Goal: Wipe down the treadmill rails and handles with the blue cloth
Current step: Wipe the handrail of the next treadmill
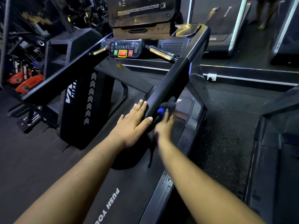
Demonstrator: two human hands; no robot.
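Note:
The treadmill's right rail [176,75] runs from the console down toward me, ending at centre frame. My left hand [132,123] lies flat with straight fingers against the rail's near end, on its left side. My right hand [165,125], blurred, grips the blue cloth [165,108] against the rail's right side near the end. A dark strip of cloth hangs down below the hand. The left rail [64,76] stretches across the left. Two short metal handles [160,52] flank the control panel [125,49].
The treadmill belt [123,183] with white lettering lies beneath my arms. The console screen [142,10] stands at top centre. Gym gear and red items [24,81] crowd the left. Another treadmill [278,151] sits at right, and a person's legs [267,12] show top right.

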